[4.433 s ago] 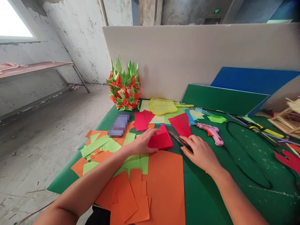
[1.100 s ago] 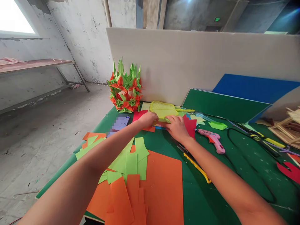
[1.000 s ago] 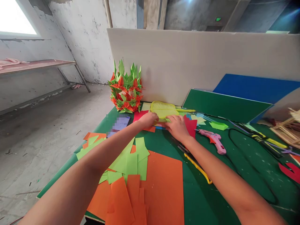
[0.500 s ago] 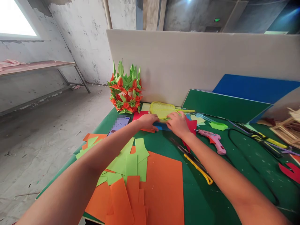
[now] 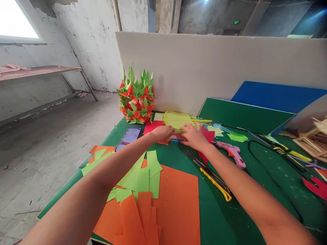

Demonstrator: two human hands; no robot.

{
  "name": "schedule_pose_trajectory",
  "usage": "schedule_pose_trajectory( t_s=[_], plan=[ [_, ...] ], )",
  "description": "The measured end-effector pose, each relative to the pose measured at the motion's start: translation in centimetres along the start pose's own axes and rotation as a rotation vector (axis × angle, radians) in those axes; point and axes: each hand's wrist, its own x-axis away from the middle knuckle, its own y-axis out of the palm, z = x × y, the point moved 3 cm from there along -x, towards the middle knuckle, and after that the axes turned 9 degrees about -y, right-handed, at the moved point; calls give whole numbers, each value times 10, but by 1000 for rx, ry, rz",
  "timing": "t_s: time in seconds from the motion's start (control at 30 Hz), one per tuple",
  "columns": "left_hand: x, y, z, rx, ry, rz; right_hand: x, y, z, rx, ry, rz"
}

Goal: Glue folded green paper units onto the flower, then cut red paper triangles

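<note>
My left hand (image 5: 163, 133) and my right hand (image 5: 192, 135) reach to the far middle of the table, fingers curled over a small pile of coloured paper (image 5: 177, 136). Yellow-green, pink and blue edges show between them; the fingertips are partly hidden. Just behind lies a yellow, flat, oval mesh piece with a handle (image 5: 177, 118). Red paper (image 5: 152, 126) lies beside my left hand, and another red piece (image 5: 208, 135) beside my right. Below my right hand a yellow-and-black utility knife (image 5: 216, 180) rests on the table, with a pink glue gun (image 5: 233, 153) further right.
A green-and-orange folded-paper construction (image 5: 136, 97) stands at the back left, near a phone (image 5: 131, 133). Green strips (image 5: 142, 180) and orange sheets (image 5: 180, 204) cover the front. A white board (image 5: 184, 68) stands behind. Black cable (image 5: 268, 183) and pliers (image 5: 286, 151) lie right.
Between my hands, the pile's front edge now shows yellow-green and pink where mostly blue showed before. Both hands have shifted only slightly.
</note>
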Motion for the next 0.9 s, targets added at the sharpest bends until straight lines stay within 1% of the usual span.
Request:
schedule_pose_trajectory(
  t_s=[0.17,0.4,0.6,0.73,0.9],
  plan=[
    [-1,2,0,8,6,4,-2,2,-5,3,-19,-8],
    [-6,2,-7,46,20,4,-6,-1,0,-1,92,64],
    [-7,0,-8,73,8,26,-5,-7,3,-6,135,92],
    [0,-8,-4,113,61,23,1,-16,-9,-20,123,90],
    [17,-23,8,164,160,4,7,-32,-37,-80,63,112]
  ],
)
